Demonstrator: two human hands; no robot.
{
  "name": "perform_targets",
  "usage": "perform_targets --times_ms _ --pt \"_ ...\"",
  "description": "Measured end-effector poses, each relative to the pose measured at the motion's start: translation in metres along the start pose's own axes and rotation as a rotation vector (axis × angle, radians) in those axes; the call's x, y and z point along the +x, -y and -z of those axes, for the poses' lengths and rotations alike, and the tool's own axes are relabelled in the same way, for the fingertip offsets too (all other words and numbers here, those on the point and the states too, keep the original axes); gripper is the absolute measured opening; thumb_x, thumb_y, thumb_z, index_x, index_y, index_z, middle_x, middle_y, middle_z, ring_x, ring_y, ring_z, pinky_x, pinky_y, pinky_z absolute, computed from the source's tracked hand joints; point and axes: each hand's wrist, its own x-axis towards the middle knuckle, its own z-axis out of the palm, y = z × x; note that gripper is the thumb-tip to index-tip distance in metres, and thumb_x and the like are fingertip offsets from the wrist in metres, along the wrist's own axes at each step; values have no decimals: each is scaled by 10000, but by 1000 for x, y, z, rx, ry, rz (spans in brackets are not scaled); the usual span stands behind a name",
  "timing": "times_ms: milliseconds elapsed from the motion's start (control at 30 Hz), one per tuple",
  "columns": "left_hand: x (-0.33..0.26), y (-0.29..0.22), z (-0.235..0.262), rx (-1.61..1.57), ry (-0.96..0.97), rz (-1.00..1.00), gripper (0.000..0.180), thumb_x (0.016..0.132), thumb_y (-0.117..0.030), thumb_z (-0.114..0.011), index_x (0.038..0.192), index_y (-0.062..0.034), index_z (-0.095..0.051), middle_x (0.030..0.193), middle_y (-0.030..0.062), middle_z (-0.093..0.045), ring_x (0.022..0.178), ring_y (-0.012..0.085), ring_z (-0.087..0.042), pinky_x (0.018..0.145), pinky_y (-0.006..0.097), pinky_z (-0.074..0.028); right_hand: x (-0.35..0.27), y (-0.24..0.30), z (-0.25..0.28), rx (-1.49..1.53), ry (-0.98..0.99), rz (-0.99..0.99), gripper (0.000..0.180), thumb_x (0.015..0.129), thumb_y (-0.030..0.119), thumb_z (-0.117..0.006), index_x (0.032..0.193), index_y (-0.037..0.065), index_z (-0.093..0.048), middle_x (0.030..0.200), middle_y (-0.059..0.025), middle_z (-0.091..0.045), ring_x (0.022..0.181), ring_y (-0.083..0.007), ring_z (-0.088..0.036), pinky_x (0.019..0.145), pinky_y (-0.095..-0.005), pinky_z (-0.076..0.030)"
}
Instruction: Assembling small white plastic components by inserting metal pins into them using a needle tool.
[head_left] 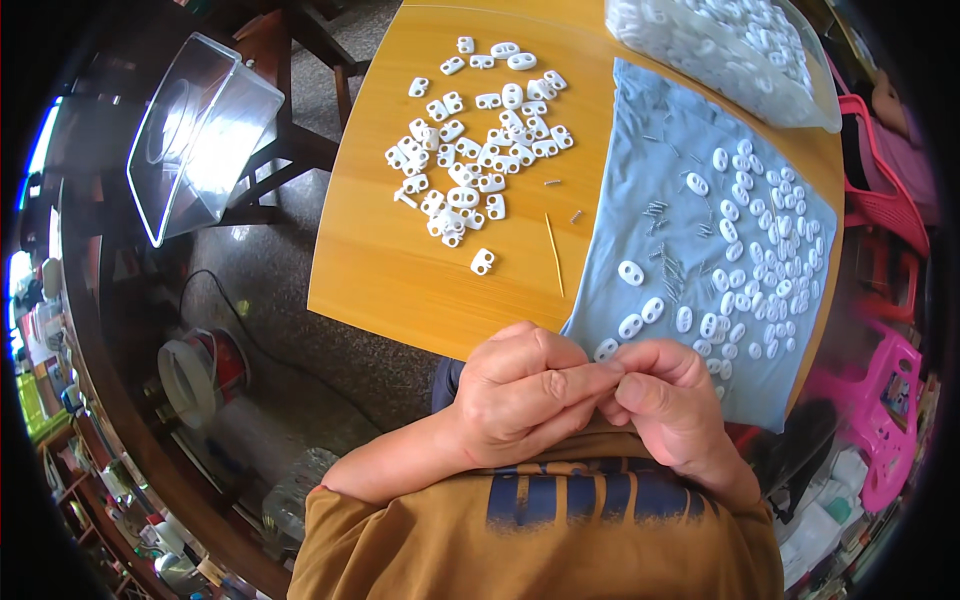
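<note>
My left hand and my right hand meet at the near edge of the table, in front of my shirt. Both are closed, thumbs and fingertips pinched together; whatever lies between them is hidden. Just past the fingertips, a white oval two-hole plastic piece rests on a blue cloth. Many similar ovals spread over the cloth's right side. Small thin metal springs lie in loose clusters on it. White two-hole cord locks are heaped on the wooden table at left.
A thin yellowish stick and a loose spring lie beside the cloth. At the far right stands a clear tub filled with white pieces. A see-through bin is left of the table. Pink plastic chair at right.
</note>
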Motion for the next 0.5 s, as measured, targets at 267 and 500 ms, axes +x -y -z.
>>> perform_targets --times_ms 267,500 --pt "11 6 28 292 -73 31 255 652 35 -690 896 -35 -663 746 66 -588 603 191 -558 519 282 -446 3 -3 2 -102 31 155 93 829 48 -625 902 -10 -627 761 -35 -602 666 -67 -531 604 -192 -423" --pt "46 52 84 797 -205 216 132 781 -38 -637 909 -19 -661 838 81 -603 645 136 -582 585 241 -458 2 -4 2 -149 78 135 78 857 7 -580 919 -27 -614 768 3 -572 667 -18 -479 586 -165 -382"
